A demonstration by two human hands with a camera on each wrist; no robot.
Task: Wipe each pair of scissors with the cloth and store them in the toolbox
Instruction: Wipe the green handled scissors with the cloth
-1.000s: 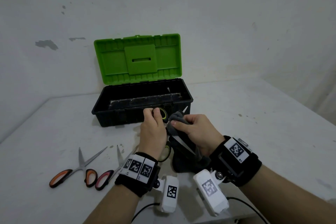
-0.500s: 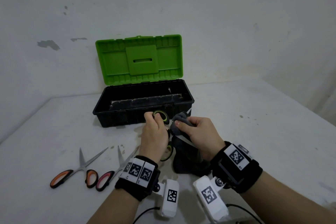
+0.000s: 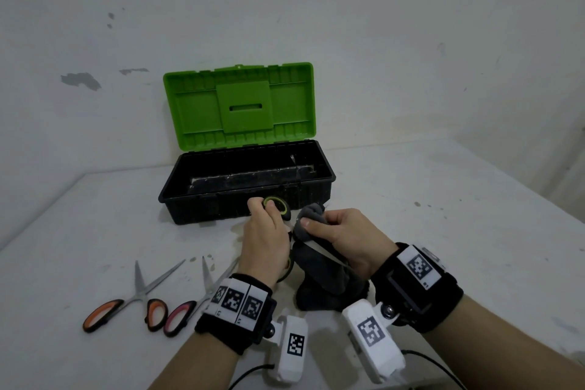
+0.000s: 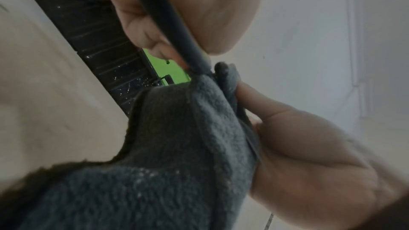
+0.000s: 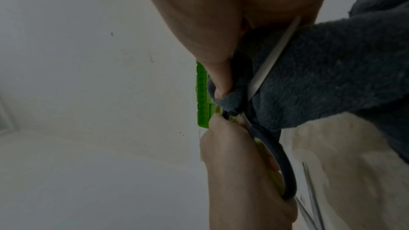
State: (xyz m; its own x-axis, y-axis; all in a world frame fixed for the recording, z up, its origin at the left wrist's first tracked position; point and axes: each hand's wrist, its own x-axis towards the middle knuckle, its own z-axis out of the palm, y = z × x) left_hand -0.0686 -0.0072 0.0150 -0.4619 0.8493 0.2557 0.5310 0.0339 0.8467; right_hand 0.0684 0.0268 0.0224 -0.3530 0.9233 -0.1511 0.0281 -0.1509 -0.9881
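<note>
Mid-wipe on the green-handled scissors (image 3: 278, 206): my left hand (image 3: 264, 241) grips the handle loops, my right hand (image 3: 343, 236) pinches the grey cloth (image 3: 319, 279) around the blade, both held just above the tabletop (image 3: 443, 215) near the front of the open toolbox (image 3: 247, 196). The box looks to hold no scissors yet. Next, probably: run the cloth off the tip, then drop this pair in. Orange scissors (image 3: 126, 304) and pink scissors (image 3: 190, 310) wait near left, unwiped I'd guess.
</note>
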